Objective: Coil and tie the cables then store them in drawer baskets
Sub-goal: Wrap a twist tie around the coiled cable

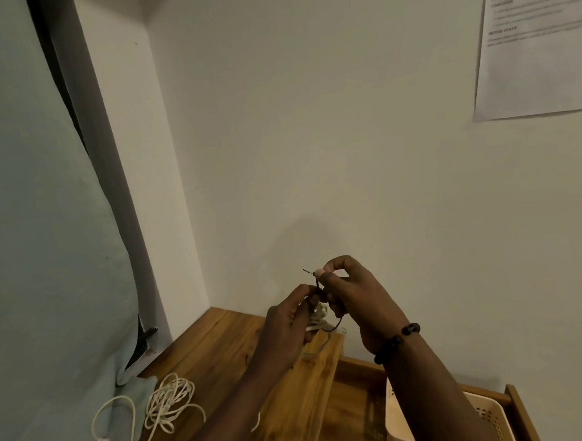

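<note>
My left hand (288, 326) grips a small coiled white cable (320, 315) above the wooden surface. Only part of the coil shows between my fingers. My right hand (351, 294) pinches a thin dark tie (318, 280) that wraps over the coil, with one end sticking up to the left and a loop hanging below. A second white cable (167, 402) lies loosely tangled on the wooden tabletop (215, 348) at the lower left. A beige perforated basket (487, 414) sits in the open wooden drawer (520, 407) at the lower right, under my right forearm.
A raised wooden panel (305, 394) runs between my arms. A pale blue cushion (47, 262) fills the left side and reaches down to the tabletop. The white wall stands close behind, with a printed sheet (534, 47) taped at the upper right.
</note>
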